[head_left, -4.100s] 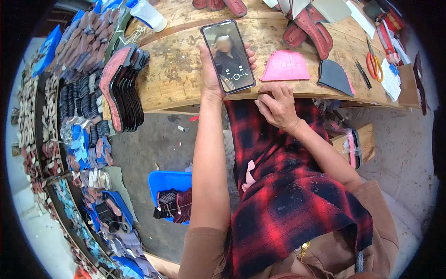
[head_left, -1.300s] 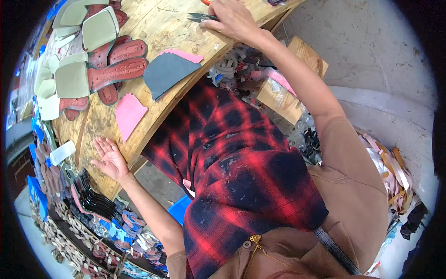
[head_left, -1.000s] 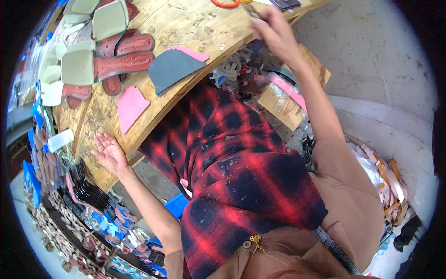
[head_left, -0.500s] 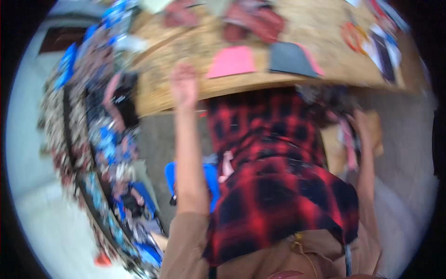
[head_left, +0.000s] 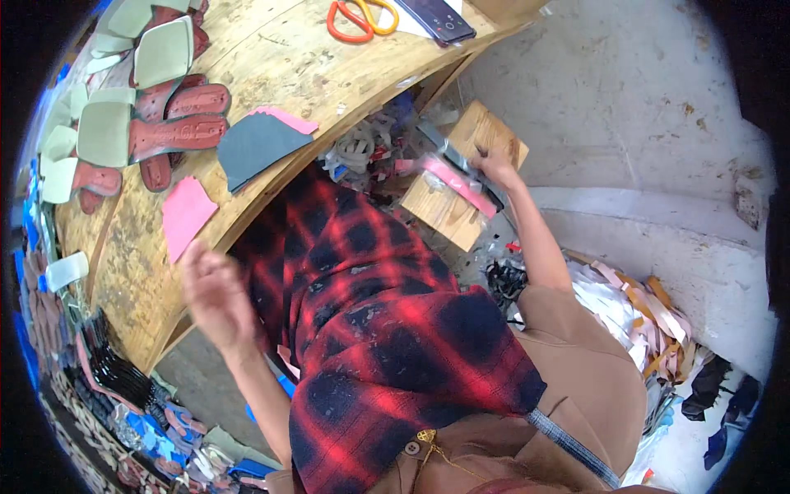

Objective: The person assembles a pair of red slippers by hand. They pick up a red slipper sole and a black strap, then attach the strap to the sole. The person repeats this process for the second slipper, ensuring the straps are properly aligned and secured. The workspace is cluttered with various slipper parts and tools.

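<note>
My left hand (head_left: 218, 292) is slightly blurred at the table's front edge. Its fingers look stretched out, with nothing seen in them, close to a pink trapezoid piece (head_left: 188, 216). Beside that lies a dark grey piece (head_left: 262, 148) with a pink piece (head_left: 288, 118) showing from under it. Low on the right, my right hand (head_left: 496, 166) is closed over a wooden board (head_left: 440, 206). What its fingers grip is hard to make out; a long dark strip or bar runs beneath them. A pink strip (head_left: 459, 185) lies across the board near that hand.
Reddish insoles (head_left: 177, 132) with pale flaps cover the table's left. Orange-handled scissors (head_left: 350, 23) and a dark phone (head_left: 436, 18) lie at the far edge. Tangled scraps (head_left: 366, 148) hang beneath the tabletop; offcuts (head_left: 629, 305) pile by the wall. Sandal parts (head_left: 164, 436) fill the lower left.
The view has swung right, bringing the wall and the wooden board more into sight. My left hand has come back from over the table to its edge. My right hand remains at the board.
</note>
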`<state>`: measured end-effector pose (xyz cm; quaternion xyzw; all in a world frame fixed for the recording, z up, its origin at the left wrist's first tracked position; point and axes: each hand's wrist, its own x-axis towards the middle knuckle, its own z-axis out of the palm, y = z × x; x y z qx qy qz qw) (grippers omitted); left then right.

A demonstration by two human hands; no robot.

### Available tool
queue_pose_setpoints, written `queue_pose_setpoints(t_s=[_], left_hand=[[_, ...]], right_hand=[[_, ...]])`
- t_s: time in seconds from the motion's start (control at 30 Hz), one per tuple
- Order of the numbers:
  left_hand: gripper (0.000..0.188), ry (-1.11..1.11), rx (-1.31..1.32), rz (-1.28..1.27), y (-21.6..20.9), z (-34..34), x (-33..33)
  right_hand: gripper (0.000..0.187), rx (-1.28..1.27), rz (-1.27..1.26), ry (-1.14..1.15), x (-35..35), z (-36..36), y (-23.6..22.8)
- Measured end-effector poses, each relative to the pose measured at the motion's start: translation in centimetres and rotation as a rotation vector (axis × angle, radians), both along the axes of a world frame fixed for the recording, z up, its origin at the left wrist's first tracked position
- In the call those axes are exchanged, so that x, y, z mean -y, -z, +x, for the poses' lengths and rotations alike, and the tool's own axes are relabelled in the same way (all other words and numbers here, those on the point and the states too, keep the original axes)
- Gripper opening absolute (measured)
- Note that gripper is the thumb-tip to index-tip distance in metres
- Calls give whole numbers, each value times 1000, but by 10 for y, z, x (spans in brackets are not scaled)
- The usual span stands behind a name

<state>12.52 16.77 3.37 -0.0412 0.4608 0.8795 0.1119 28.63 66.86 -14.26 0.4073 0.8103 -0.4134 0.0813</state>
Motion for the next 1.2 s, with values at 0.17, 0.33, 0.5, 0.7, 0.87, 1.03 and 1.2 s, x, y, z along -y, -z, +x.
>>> queue_pose_setpoints(t_s=[0.17, 0.33, 0.5, 0.7, 0.87, 1.03, 1.2], left_hand=[[30, 593, -31, -538, -7, 24, -85], [48, 1114, 96, -532, 25, 33, -116], [97, 849, 119, -180, 23, 40, -135], [81, 405, 233, -187, -1, 26, -88], [40, 306, 190, -186, -2, 45, -12], [28, 335, 352, -126, -7, 51, 32], [36, 110, 108, -189, -15, 45, 48]], right_hand=[[14, -76, 81, -40, 15, 23, -19], [21, -229, -208, 12, 75, 10, -106], [15, -490, -271, -166, 190, -13, -172], [20, -939, -137, -590, 285, -52, -180], [29, -1074, -209, -969, 341, -63, -173], [35, -1125, -167, -1181, 359, -92, -196], [28, -943, -303, -952, 365, -119, -225]])
